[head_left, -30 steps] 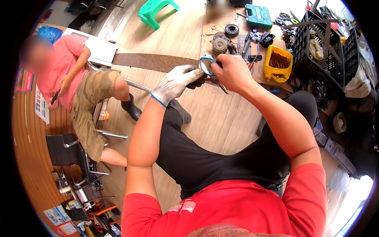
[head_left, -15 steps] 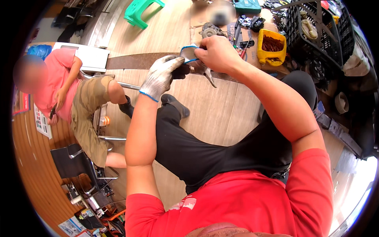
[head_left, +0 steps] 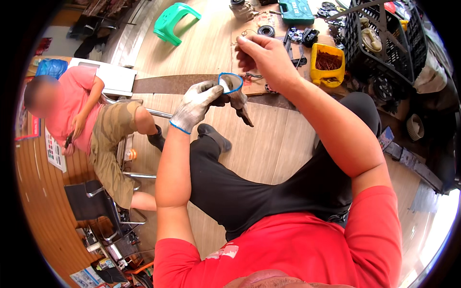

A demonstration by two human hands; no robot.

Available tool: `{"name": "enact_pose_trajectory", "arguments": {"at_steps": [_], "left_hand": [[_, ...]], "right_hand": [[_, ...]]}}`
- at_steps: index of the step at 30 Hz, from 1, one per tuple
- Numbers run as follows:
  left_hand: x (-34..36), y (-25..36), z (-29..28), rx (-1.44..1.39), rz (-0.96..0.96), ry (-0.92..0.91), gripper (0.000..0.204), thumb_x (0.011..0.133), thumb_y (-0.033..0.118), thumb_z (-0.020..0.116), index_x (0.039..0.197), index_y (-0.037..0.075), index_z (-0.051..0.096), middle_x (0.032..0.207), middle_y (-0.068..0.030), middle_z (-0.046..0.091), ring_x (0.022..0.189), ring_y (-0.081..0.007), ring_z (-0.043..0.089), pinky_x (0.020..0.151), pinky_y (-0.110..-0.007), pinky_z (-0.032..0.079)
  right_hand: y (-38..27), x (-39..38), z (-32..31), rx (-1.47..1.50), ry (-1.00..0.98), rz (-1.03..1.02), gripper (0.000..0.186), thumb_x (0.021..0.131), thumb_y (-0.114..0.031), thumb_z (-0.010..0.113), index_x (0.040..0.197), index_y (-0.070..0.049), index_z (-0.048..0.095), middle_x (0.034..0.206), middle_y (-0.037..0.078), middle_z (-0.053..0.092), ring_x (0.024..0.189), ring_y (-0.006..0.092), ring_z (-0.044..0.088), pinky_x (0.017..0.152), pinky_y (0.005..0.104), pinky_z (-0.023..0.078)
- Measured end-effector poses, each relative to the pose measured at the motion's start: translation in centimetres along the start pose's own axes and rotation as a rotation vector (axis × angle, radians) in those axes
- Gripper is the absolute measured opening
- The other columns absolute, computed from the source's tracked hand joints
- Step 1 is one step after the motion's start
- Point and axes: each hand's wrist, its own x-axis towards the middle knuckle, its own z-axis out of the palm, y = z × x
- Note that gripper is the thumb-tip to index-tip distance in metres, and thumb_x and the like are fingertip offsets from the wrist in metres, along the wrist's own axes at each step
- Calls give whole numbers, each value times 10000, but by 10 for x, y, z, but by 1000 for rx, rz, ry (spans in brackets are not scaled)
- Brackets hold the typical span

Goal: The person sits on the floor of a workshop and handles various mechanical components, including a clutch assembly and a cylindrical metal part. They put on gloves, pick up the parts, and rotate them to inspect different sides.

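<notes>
A dirty white work glove with a blue cuff edge covers my left hand (head_left: 193,103). Its fingers are closed on the cuff of a second work glove (head_left: 235,96), whose round opening faces up while its stained fingers dangle. My right hand (head_left: 269,60) is bare and hovers above and to the right of that cuff, apart from it. Its fingers are loosely bent and spread, with nothing visible in them.
Past my hands, a yellow cut-open container (head_left: 328,67) of reddish-brown pieces stands near a black crate (head_left: 379,36). A teal case (head_left: 297,10), a black ring (head_left: 266,31) and metal parts lie on cardboard. A green stool (head_left: 175,21) stands beyond; a seated person (head_left: 81,103) is at left.
My right hand has let go of the loose glove's cuff and moved up and to the right. The glove now hangs from my left hand with its cuff opening showing.
</notes>
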Motion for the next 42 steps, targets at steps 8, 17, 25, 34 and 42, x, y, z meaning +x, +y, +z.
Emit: {"name": "enact_pose_trajectory", "arguments": {"at_steps": [8, 17, 25, 34, 42], "left_hand": [[-3, 21, 34, 439, 13, -1, 345, 941, 277, 611, 1002, -56, 678, 895, -90, 690, 861, -139, 641, 814, -304, 509], [1, -1, 27, 371, 125, 71, 345, 977, 258, 584, 1095, -57, 659, 987, -106, 702, 907, -174, 654, 852, -322, 510], [8, -23, 1, 71, 76, 85, 292, 986, 237, 630, 1098, -32, 635, 981, -60, 674, 879, -133, 617, 803, -287, 487], [7, -16, 14, 176, 115, 147, 264, 995, 188, 588, 1114, -44, 627, 1000, -64, 656, 908, -138, 601, 839, -293, 488], [2, 3, 48, 698, 160, 29, 183, 956, 114, 577, 1019, -51, 626, 915, -80, 654, 863, -138, 603, 803, -288, 486]], "right_hand": [[6, -3, 5, 371, -129, -13, 337, 1000, -292, 600, 844, 1, 660, 755, 49, 653, 666, 119, 625, 635, 264, 527], [25, -5, 11, -280, -193, 15, 391, 979, -295, 520, 735, -26, 663, 665, 44, 632, 638, 135, 622, 671, 311, 528], [32, -10, 30, -848, -192, -6, 249, 802, -198, 632, 921, -18, 756, 986, 203, 725, 943, 366, 697, 849, 426, 551], [82, 7, 26, -1213, -620, -163, 228, 778, -202, 684, 947, -78, 775, 1009, 134, 739, 961, 324, 693, 832, 408, 545], [125, 57, 30, -1356, -615, -169, 192, 732, -208, 752, 920, -178, 780, 935, 40, 749, 918, 264, 702, 751, 394, 556]]}}
